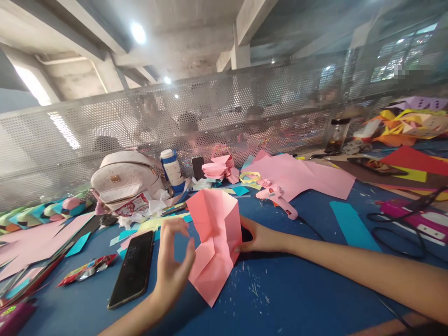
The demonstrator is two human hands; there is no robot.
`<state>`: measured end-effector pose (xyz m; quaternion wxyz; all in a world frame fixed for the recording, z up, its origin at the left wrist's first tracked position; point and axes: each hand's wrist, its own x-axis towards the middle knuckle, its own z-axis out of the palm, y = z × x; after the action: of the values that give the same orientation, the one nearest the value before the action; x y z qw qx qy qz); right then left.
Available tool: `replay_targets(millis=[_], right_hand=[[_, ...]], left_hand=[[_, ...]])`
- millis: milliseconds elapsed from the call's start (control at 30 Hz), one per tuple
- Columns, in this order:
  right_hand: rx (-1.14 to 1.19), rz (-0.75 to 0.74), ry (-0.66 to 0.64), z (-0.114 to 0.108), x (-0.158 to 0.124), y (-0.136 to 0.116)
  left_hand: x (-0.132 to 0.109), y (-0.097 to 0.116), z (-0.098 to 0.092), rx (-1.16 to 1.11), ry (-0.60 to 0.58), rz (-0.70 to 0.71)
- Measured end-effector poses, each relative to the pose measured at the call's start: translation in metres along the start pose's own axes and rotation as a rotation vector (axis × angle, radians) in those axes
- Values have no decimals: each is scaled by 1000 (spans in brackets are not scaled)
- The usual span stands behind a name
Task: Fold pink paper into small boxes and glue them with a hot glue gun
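Note:
A folded sheet of pink paper (pixel 219 233) with several creases stands in front of me over the blue table. My right hand (pixel 254 235) grips its right edge, the thumb showing at the front and the other fingers partly hidden behind the paper. On the paper's left side, my left hand (pixel 175 256) is raised with fingers curved and apart, holding nothing. A black smartphone (pixel 132 266) lies just left of that hand. Behind the paper to the right rests a pink hot glue gun (pixel 278 198) on its side, its cord running right.
Along the back stand a white backpack (pixel 122 172), a white and blue bottle (pixel 172 168) and large pink sheets (pixel 301 175). A purple power strip (pixel 413 217) with black cords lies right. A red snack wrapper (pixel 87 269) sits left. A perforated metal screen (pixel 210 112) borders the table.

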<state>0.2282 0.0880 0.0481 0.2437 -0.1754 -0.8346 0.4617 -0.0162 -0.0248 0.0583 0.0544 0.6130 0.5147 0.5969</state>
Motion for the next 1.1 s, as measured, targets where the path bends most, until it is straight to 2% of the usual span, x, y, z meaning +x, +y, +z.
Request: replay_targets(millis=[100, 167, 233, 333, 567, 767, 900, 1100], right_hand=[[24, -4, 18, 0, 2, 3], [77, -24, 29, -1, 5, 5], [163, -65, 32, -1, 11, 4], [254, -123, 17, -5, 21, -4], [201, -106, 73, -12, 30, -25], [238, -7, 146, 2, 18, -1], [239, 16, 248, 3, 17, 15], [223, 4, 333, -2, 14, 13]], left_hand=[[16, -17, 8, -157, -95, -271], [23, -27, 13, -219, -211, -343], [27, -33, 18, -251, -300, -357], [30, -34, 25, -286, -359, -371], [37, -24, 35, -358, -353, -384], [37, -23, 34, -430, -297, -371], [31, -27, 39, -474, -342, -343], [27, -27, 32, -489, -401, -306]])
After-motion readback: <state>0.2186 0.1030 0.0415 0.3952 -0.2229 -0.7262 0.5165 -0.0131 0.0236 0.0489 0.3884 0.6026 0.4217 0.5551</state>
